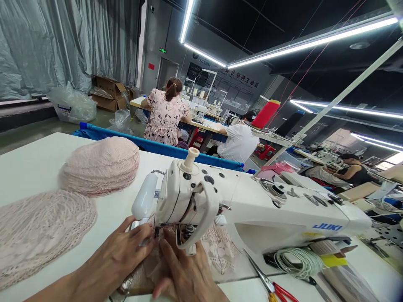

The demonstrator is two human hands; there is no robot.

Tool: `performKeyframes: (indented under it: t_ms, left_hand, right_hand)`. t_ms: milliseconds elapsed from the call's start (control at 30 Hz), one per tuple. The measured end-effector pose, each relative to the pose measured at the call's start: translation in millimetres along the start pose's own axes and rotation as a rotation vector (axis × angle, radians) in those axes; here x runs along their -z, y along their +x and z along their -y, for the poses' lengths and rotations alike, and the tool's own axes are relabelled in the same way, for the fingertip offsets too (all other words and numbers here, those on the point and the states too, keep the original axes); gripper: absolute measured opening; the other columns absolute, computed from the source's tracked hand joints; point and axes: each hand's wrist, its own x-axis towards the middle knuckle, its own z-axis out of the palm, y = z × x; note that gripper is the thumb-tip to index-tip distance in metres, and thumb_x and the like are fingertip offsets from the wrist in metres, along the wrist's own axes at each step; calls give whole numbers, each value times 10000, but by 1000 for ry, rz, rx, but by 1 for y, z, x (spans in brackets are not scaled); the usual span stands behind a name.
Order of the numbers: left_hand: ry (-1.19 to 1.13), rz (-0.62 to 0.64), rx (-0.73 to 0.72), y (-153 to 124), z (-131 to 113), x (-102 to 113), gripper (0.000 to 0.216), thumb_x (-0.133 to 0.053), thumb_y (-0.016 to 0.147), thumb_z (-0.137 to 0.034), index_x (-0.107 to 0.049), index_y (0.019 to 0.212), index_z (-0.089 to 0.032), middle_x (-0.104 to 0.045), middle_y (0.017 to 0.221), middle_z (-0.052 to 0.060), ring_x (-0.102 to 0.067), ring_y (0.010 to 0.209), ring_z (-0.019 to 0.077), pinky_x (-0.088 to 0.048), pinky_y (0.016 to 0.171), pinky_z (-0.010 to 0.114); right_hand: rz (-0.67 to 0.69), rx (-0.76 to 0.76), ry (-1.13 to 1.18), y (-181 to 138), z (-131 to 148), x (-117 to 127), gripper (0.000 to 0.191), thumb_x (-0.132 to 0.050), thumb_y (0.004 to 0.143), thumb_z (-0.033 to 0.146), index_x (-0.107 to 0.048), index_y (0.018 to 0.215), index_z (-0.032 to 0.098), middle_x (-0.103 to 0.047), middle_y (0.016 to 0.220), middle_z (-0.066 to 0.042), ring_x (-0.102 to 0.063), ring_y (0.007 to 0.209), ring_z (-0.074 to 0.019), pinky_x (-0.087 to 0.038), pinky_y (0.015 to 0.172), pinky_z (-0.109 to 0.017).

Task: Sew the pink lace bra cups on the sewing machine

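Note:
A white JUKI sewing machine stands in front of me, with pale pink lace fabric lying under its head. My left hand is closed, its bent fingers pinching the fabric's edge just left of the needle area. My right hand lies on the fabric below the needle area, fingers stretched forward and thumb spread to the left. Its fingertips are partly hidden behind the machine's white lever guard. The needle itself cannot be made out.
Left of the machine lie a tall stack of pink lace pieces and a lower lace pile. Red-handled scissors and a coil of pale cord lie at right. A blue cloth trough runs behind the table. Several people sit beyond.

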Motion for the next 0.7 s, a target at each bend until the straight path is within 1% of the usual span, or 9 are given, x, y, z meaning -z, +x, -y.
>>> performKeyframes:
  t_ms: [100, 167, 267, 333, 400, 433, 500, 600, 700]
  left_hand:
    - [14, -39, 2, 0, -2, -3, 227, -441, 945, -124, -605, 1085, -195, -657, 981, 20, -589, 1036, 148, -182, 1164, 371]
    - [15, -53, -15, 0, -3, -4, 226, -431, 952, -127, -614, 1066, -194, -666, 994, 27, -573, 1075, 148, -177, 1166, 359]
    - [40, -32, -45, 0, -4, -3, 195, -454, 962, -178, -627, 1050, -200, -678, 1038, 37, -549, 1129, 146, -159, 1181, 352]
    - [54, -32, -51, -1, -5, -2, 199, -449, 976, -218, -638, 1038, -204, -686, 1045, 42, -533, 1161, 145, -149, 1189, 363]
    - [58, -50, -38, -2, -7, -1, 238, -417, 994, -220, -655, 995, -212, -694, 1013, 38, -533, 1156, 136, -143, 1191, 364]
    - [62, -55, -34, -3, -8, -1, 263, -400, 1002, -209, -661, 975, -215, -697, 1000, 37, -537, 1147, 133, -143, 1190, 363]
    - [75, -65, -34, -3, -10, 0, 294, -379, 1008, -186, -666, 955, -216, -698, 978, 38, -547, 1126, 133, -153, 1187, 362]
    - [100, -70, -52, -2, -10, 0, 301, -373, 1017, -189, -667, 961, -222, -699, 958, 37, -551, 1114, 130, -159, 1184, 357]
    - [128, -64, -55, -4, -8, -1, 306, -371, 1020, -215, -670, 953, -219, -691, 984, 48, -544, 1119, 136, -147, 1187, 371]
  right_hand:
    - [-45, -18, 0, -1, 0, -4, 869, -364, 805, 826, -513, 1338, 156, -683, 1143, -161, -632, 977, -342, -518, 844, -523]
    - [-57, -18, -14, -2, 1, -7, 879, -371, 800, 829, -529, 1314, 134, -680, 1141, -174, -615, 1014, -355, -498, 862, -535]
    - [-131, 15, 18, -3, 4, -8, 810, -322, 841, 809, -613, 1162, 125, -686, 1102, -175, -620, 977, -330, -457, 903, -531]
    - [-191, 60, 73, -2, 8, -7, 654, -268, 958, 675, -646, 997, 143, -704, 1019, -130, -637, 838, -255, -451, 884, -473]
    - [-211, 94, 114, -1, 13, -5, 528, -231, 1052, 442, -628, 859, 152, -704, 898, -73, -616, 699, -181, -449, 787, -375]
    - [-207, 94, 124, -1, 15, -3, 505, -221, 1065, 344, -612, 811, 153, -693, 838, -52, -603, 657, -159, -431, 724, -336]
    - [-192, 82, 129, 1, 18, -1, 502, -210, 1067, 256, -588, 753, 152, -667, 754, -32, -588, 611, -140, -378, 628, -304]
    - [-207, 69, 130, 4, 19, 1, 505, -222, 1067, 249, -574, 719, 149, -654, 708, -20, -571, 571, -130, -316, 571, -304]
    - [-235, 59, 127, 7, 17, 2, 539, -193, 1073, 309, -586, 742, 147, -664, 714, -21, -554, 545, -130, -321, 591, -315]
